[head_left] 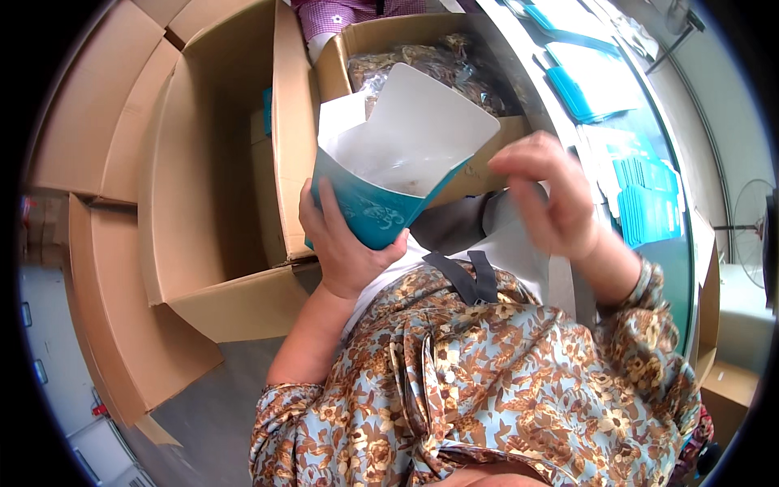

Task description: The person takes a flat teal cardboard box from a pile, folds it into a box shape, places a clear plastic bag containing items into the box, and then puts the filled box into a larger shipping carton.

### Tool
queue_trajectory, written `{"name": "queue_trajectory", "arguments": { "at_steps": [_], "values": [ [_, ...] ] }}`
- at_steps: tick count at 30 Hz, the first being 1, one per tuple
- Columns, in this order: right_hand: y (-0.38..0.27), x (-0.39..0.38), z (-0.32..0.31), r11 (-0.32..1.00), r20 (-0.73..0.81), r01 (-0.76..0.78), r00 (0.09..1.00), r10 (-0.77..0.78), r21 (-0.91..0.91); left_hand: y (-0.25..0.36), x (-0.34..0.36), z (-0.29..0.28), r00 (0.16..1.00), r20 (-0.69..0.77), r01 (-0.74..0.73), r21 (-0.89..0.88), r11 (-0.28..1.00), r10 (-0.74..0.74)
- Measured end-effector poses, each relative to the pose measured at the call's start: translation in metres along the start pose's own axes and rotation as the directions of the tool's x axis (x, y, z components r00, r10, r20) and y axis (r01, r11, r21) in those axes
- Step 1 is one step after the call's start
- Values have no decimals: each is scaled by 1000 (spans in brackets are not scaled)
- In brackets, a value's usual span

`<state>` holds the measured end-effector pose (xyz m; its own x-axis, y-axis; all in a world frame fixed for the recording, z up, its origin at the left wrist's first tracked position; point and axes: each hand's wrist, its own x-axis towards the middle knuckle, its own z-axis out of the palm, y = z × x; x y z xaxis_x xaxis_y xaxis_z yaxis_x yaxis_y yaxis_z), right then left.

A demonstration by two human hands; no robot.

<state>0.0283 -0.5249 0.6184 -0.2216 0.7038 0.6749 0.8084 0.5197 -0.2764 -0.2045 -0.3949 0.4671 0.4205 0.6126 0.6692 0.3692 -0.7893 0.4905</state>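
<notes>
My left hand [349,252] is wrapped round the lower part of a teal folding carton [365,207] with a pale printed pattern, holding it tilted above my lap. Its white inner flaps stand up, so the top is unclosed. Something pale and shiny, perhaps clear plastic, shows low inside; I cannot make out what it is. To the right of the carton my right hand [552,195] hangs in the air, blurred, its fingers bent and apart with nothing seen between them. Behind the carton stands a cardboard box [333,69] filled with clear plastic packets of brownish contents [454,61].
A large, deep cardboard box [219,162] stands at the left, with a bit of teal [267,109] at its inner side. More cardboard [97,97] lies beyond it. Along the right runs a table [677,276] bearing stacks of flat teal cartons [645,199]. Someone in purple checks [345,16] is at the far side.
</notes>
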Motion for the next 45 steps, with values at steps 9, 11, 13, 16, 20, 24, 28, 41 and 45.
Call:
{"name": "queue_trajectory", "arguments": {
  "at_steps": [9,11,13,16,20,24,28,41,45],
  "values": [
    [26,-25,125,991,-36,1,999,3,131,3,-23,-1,987,-162,1,-97,995,-16],
    [31,-20,119,989,-13,52,999,-50,138,-4,-15,-21,990,-126,25,-291,956,-64],
    [32,-14,120,979,-5,109,994,-110,170,-13,6,-39,995,-92,-56,-301,952,30],
    [31,-4,131,920,-99,47,995,-9,389,-10,25,-41,975,-219,-158,-542,825,43],
    [39,3,126,953,45,75,995,-92,293,-8,22,-50,991,-131,-98,-536,839,32],
    [31,3,125,933,-16,147,988,-150,329,12,31,-66,966,2,224,-506,833,-258],
    [15,3,119,949,-24,189,982,-189,253,3,56,-77,987,31,159,-237,958,-156],
    [4,23,111,989,297,145,943,-147,30,-7,60,-82,984,157,99,-106,989,-82],
    [8,23,108,993,347,110,934,-90,-40,-12,62,-87,963,200,-117,-299,947,182]
  ]
}}
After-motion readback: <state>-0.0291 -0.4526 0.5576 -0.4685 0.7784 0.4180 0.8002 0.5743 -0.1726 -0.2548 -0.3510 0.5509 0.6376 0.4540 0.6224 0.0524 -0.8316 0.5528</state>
